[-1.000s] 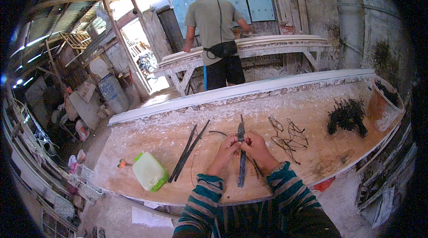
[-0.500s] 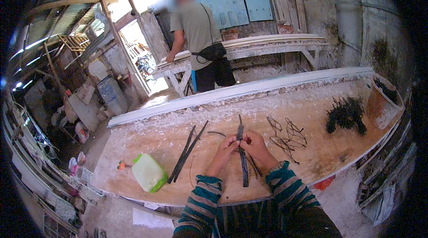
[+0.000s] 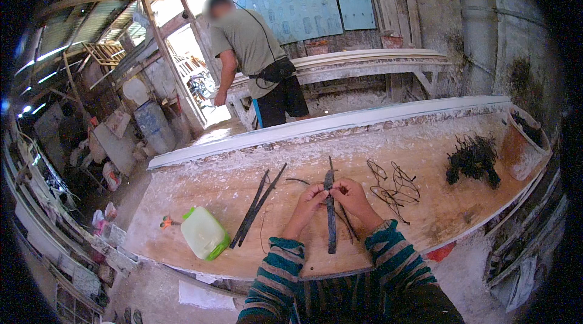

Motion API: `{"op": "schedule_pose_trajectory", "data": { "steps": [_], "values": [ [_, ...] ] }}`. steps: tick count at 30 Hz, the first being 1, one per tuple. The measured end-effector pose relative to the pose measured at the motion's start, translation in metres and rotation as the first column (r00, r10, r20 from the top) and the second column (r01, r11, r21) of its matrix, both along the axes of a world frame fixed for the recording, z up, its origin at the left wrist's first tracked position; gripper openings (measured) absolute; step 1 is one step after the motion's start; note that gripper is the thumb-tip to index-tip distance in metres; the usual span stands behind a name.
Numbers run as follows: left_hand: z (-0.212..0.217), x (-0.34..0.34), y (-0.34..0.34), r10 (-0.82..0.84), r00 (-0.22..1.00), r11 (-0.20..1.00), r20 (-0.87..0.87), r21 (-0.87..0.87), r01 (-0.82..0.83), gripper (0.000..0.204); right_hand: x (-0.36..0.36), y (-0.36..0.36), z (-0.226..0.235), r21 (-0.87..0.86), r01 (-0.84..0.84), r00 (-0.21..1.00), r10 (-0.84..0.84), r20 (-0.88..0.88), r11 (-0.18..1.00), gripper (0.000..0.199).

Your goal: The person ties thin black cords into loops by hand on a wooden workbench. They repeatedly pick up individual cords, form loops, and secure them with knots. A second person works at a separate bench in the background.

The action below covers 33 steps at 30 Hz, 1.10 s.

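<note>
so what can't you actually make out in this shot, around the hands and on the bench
Head view only:
- What the left hand and right hand do to the dark strip: fingers cover the spot, too small.
- Whether thin wire is pinched there: too fine.
- Contents of the orange bucket: fisheye rim darkens it.
- The dark tangled pile: material unclear.
- Small orange tool: half hidden by the green-and-white container.
</note>
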<state>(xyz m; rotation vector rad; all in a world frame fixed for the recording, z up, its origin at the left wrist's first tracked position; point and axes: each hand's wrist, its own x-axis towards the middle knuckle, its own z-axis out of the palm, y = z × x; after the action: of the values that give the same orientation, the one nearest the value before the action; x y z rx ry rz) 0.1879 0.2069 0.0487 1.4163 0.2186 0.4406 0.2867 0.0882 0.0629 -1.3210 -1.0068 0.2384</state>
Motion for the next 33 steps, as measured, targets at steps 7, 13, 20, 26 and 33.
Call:
{"op": "schedule_pose_trajectory", "data": {
  "steps": [7, 13, 20, 26, 33],
  "values": [
    [-0.012, 0.006, 0.008, -0.033, 0.991, 0.996, 0.130, 0.091, 0.022, 0.009, 0.006, 0.004, -0.009, -0.001, -0.019, 0.999, 0.019, 0.026, 1.000, 0.011],
    [0.005, 0.000, -0.002, -0.006, 1.000, 0.998, 0.016, 0.067, 0.005, 0.011, 0.009, 0.002, -0.010, -0.046, 0.056, 0.996, -0.053, 0.065, 0.997, 0.010],
    [0.011, -0.007, -0.013, 0.105, 0.990, 0.978, 0.089, -0.188, -0.087, 0.011, 0.017, 0.004, -0.014, -0.124, 0.328, 0.938, -0.307, 0.158, 0.937, 0.012],
    [0.000, -0.007, 0.024, 0.198, 0.872, 0.827, 0.449, -0.554, 0.097, 0.009, 0.056, 0.012, -0.041, -0.123, 0.583, 0.811, -0.569, 0.136, 0.803, 0.015],
    [0.008, -0.019, 0.052, 0.328, 0.774, 0.731, 0.542, -0.665, 0.155, 0.011, 0.101, 0.015, -0.077, -0.043, 0.629, 0.761, -0.626, -0.172, 0.776, 0.015]
  ]
}}
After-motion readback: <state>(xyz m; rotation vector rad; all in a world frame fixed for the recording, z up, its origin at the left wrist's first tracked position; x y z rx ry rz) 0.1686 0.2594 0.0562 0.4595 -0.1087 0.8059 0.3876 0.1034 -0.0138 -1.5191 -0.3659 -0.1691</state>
